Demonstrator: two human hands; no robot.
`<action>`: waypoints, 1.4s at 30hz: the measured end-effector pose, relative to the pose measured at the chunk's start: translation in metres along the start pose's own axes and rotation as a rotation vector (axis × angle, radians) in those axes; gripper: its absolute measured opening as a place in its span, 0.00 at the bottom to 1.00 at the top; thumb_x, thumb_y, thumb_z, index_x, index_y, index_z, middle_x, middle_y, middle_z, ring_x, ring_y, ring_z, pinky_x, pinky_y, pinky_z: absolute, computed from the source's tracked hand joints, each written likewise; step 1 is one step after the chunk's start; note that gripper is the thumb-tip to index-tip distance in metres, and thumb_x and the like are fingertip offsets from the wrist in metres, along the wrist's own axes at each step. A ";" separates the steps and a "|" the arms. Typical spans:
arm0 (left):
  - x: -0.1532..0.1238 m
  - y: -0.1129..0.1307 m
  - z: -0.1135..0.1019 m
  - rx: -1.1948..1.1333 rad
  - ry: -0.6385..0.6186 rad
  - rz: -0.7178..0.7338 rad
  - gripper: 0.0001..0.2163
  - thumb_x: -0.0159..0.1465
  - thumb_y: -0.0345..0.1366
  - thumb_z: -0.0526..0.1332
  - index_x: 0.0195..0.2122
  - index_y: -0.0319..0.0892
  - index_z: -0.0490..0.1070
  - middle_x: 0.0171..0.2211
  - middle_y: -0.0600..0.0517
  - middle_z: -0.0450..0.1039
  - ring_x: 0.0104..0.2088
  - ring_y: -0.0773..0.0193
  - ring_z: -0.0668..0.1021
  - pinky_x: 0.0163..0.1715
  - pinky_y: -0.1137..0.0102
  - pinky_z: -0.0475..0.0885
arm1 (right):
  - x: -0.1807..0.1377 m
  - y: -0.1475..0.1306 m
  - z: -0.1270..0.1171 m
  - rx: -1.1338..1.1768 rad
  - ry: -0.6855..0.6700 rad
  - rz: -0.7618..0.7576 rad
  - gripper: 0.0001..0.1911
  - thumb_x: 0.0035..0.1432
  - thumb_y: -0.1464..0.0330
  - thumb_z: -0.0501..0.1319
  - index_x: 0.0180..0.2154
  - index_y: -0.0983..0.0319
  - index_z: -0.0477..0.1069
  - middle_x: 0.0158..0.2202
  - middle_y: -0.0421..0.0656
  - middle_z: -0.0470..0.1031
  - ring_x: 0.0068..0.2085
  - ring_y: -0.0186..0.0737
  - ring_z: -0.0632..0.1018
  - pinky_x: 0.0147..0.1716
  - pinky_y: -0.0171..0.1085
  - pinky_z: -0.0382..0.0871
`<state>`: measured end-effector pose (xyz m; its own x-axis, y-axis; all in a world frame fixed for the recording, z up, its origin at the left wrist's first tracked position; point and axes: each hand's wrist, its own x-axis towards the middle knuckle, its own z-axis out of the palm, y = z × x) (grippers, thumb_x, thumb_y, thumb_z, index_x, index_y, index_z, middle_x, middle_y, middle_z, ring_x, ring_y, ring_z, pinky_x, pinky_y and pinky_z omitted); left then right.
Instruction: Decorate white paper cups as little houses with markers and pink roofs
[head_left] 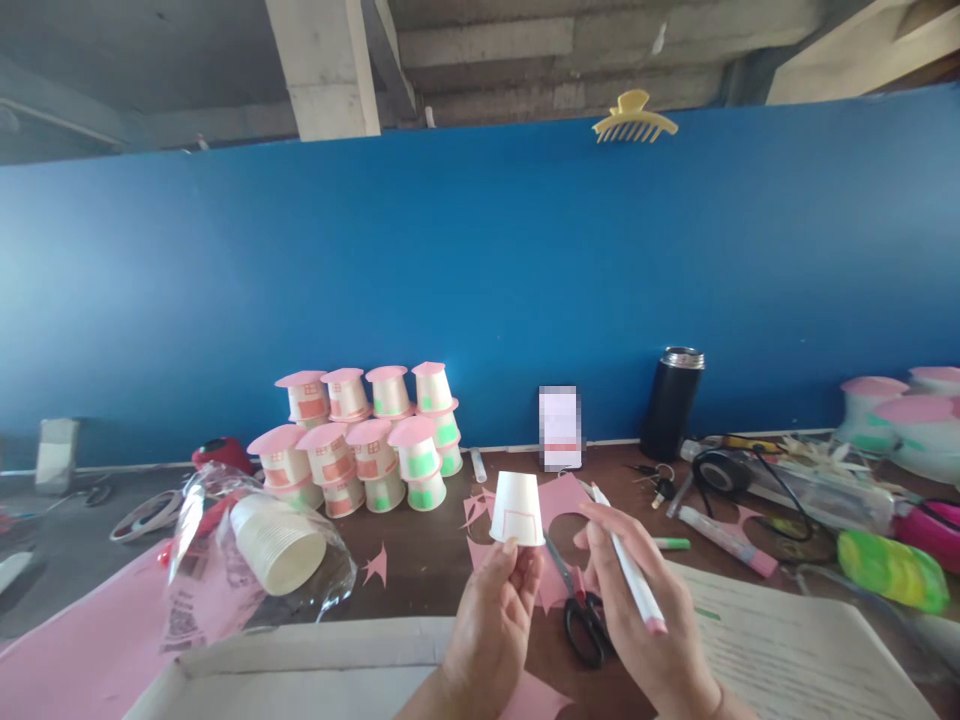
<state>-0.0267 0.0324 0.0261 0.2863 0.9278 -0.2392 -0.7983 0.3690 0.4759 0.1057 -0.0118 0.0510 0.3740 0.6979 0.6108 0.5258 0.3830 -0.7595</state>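
My left hand [499,610] grips an upside-down white paper cup [517,500] by its rim, with the thumb in front. A pink-red rectangle outline is drawn low on the cup's side. In my right hand [652,610] is a white marker pen [636,580] with a pink end; its tip points up and left, apart from the cup. Black-handled scissors [586,630] lie between my hands on pink paper scraps [564,498]. Behind them to the left stand several decorated cup houses [373,450], stacked in pairs with pink paper roofs and coloured doors.
At left, a plastic bag [330,585] holds nested paper cups [289,550] beside pink paper [82,640]. A white box [300,660] lies in front. Toward the right are a black bottle [673,405], keys [661,485], a printed sheet [802,640] and a propped phone [560,428]. A blue partition [495,270] rises behind.
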 end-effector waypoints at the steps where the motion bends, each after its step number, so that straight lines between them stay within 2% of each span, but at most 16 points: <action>1: 0.000 0.000 -0.001 0.001 -0.018 -0.007 0.05 0.62 0.29 0.62 0.38 0.36 0.76 0.40 0.45 0.78 0.42 0.64 0.79 0.47 0.70 0.75 | 0.002 0.002 0.001 0.034 -0.004 0.066 0.12 0.65 0.62 0.55 0.48 0.57 0.68 0.36 0.42 0.76 0.25 0.34 0.75 0.26 0.33 0.71; 5: 0.000 0.001 -0.001 -0.002 -0.069 -0.030 0.04 0.61 0.28 0.64 0.37 0.36 0.77 0.38 0.47 0.79 0.40 0.65 0.79 0.47 0.70 0.75 | 0.009 0.011 0.007 0.246 -0.037 0.461 0.15 0.60 0.56 0.60 0.43 0.58 0.69 0.33 0.41 0.77 0.21 0.32 0.73 0.19 0.31 0.68; 7: -0.002 0.002 0.001 0.007 -0.084 -0.035 0.04 0.61 0.28 0.64 0.36 0.36 0.77 0.39 0.46 0.79 0.41 0.63 0.80 0.49 0.68 0.74 | 0.009 0.017 0.010 0.322 -0.058 0.598 0.16 0.57 0.55 0.62 0.42 0.58 0.70 0.33 0.41 0.78 0.21 0.32 0.74 0.17 0.30 0.67; 13: -0.006 0.002 0.005 0.029 -0.143 -0.055 0.05 0.62 0.29 0.63 0.37 0.33 0.78 0.39 0.43 0.80 0.41 0.62 0.80 0.47 0.69 0.75 | 0.005 0.020 0.018 0.511 -0.094 0.775 0.13 0.55 0.58 0.65 0.37 0.60 0.71 0.23 0.36 0.73 0.20 0.30 0.71 0.15 0.26 0.64; 17: -0.006 0.002 0.007 0.058 -0.190 -0.088 0.07 0.62 0.28 0.63 0.39 0.32 0.78 0.40 0.41 0.80 0.40 0.62 0.81 0.45 0.69 0.76 | 0.006 0.011 0.019 0.678 -0.084 0.858 0.12 0.51 0.63 0.68 0.36 0.61 0.70 0.23 0.34 0.72 0.19 0.26 0.69 0.16 0.24 0.62; 22: -0.005 -0.003 0.003 0.090 -0.175 -0.111 0.06 0.60 0.28 0.65 0.38 0.32 0.78 0.38 0.39 0.81 0.39 0.59 0.81 0.44 0.68 0.76 | 0.005 0.013 0.021 0.875 -0.073 0.915 0.15 0.49 0.67 0.69 0.38 0.61 0.68 0.20 0.32 0.67 0.19 0.24 0.69 0.17 0.24 0.63; 27: 0.000 -0.010 -0.003 0.093 -0.158 -0.093 0.09 0.53 0.28 0.71 0.36 0.34 0.79 0.36 0.42 0.81 0.37 0.60 0.81 0.41 0.69 0.76 | 0.004 0.019 0.025 0.959 -0.071 0.950 0.15 0.47 0.69 0.69 0.37 0.62 0.67 0.20 0.32 0.68 0.19 0.24 0.70 0.18 0.24 0.64; 34: 0.004 -0.010 -0.003 0.130 -0.156 -0.131 0.12 0.49 0.31 0.74 0.35 0.36 0.79 0.30 0.46 0.79 0.31 0.65 0.80 0.35 0.73 0.75 | -0.001 0.022 0.028 0.894 -0.078 0.959 0.17 0.48 0.66 0.69 0.39 0.62 0.67 0.18 0.32 0.68 0.19 0.27 0.71 0.18 0.25 0.64; 39: 0.008 -0.010 -0.003 0.186 -0.140 -0.137 0.13 0.47 0.38 0.75 0.28 0.35 0.78 0.23 0.48 0.77 0.25 0.66 0.78 0.27 0.75 0.72 | -0.004 0.031 0.033 0.801 -0.134 0.893 0.19 0.50 0.61 0.68 0.41 0.63 0.68 0.17 0.32 0.67 0.18 0.28 0.69 0.17 0.26 0.62; 42: 0.012 -0.011 -0.004 0.176 -0.058 -0.122 0.13 0.44 0.36 0.77 0.26 0.36 0.77 0.21 0.51 0.75 0.23 0.68 0.77 0.25 0.77 0.73 | -0.003 0.037 0.031 0.719 -0.142 0.828 0.23 0.53 0.57 0.67 0.46 0.62 0.68 0.15 0.32 0.67 0.16 0.31 0.68 0.14 0.27 0.62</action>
<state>-0.0167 0.0396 0.0148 0.4089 0.8754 -0.2577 -0.6525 0.4779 0.5881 0.1004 0.0193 0.0137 0.2900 0.9463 -0.1428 -0.4303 -0.0043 -0.9027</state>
